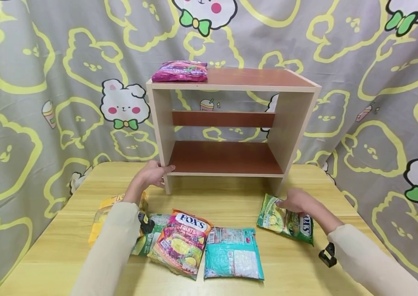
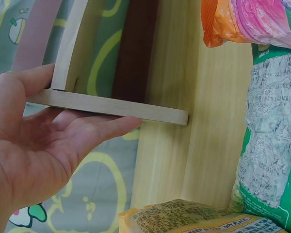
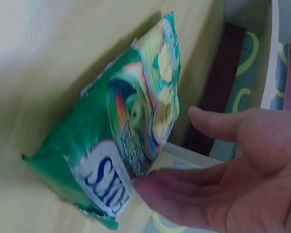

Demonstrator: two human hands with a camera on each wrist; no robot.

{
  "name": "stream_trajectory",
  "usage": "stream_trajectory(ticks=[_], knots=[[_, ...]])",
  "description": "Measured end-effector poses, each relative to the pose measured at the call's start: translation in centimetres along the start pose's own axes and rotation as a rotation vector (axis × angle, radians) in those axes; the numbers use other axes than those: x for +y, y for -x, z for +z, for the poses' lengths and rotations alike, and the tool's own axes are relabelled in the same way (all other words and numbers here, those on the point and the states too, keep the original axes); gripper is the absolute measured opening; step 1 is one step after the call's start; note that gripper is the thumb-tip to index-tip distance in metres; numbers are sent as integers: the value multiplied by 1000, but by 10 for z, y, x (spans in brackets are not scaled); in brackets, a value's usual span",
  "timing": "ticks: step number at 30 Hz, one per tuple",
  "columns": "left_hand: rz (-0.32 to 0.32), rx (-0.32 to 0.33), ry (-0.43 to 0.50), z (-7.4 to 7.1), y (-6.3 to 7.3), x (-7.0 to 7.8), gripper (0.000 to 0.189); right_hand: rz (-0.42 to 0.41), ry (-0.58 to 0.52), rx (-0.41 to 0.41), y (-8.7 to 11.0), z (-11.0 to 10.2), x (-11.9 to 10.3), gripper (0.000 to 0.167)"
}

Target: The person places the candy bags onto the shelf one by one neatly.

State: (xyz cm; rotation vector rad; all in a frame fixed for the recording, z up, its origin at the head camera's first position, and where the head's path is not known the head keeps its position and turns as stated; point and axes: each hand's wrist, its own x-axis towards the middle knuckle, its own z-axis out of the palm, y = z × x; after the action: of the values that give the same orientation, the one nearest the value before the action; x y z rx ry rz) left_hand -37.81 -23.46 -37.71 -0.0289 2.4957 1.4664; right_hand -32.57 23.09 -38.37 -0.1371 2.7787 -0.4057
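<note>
A small two-tier wooden shelf with brown boards stands at the back of the table. My left hand holds its left side panel low down, the thumb on the inner side. In the left wrist view the fingers lie along the panel's outer face. My right hand is over a green Fox's candy bag at the right. The right wrist view shows that hand with thumb and fingers spread apart, fingertips right at the edge of the green bag.
A purple candy bag lies on the shelf's top left. Along the front of the table lie a teal bag, an orange Fox's bag, a green bag and a yellow bag. A patterned curtain hangs behind.
</note>
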Motion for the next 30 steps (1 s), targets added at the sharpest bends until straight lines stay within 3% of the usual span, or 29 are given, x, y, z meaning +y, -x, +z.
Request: stream_trajectory(ticks=[4, 14, 18, 26, 30], knots=[[5, -2, -5, -1, 2, 0, 66, 29, 44, 3, 0, 3, 3, 45], [3, 6, -20, 1, 1, 0, 66, 0, 221, 27, -1, 25, -5, 54], [8, 8, -27, 0, 2, 0, 65, -1, 242, 19, 3, 27, -10, 51], [9, 5, -22, 1, 3, 1, 66, -91, 228, 72, 12, 28, -10, 51], [3, 3, -17, 1, 3, 1, 66, -81, 234, 39, 10, 24, -13, 47]])
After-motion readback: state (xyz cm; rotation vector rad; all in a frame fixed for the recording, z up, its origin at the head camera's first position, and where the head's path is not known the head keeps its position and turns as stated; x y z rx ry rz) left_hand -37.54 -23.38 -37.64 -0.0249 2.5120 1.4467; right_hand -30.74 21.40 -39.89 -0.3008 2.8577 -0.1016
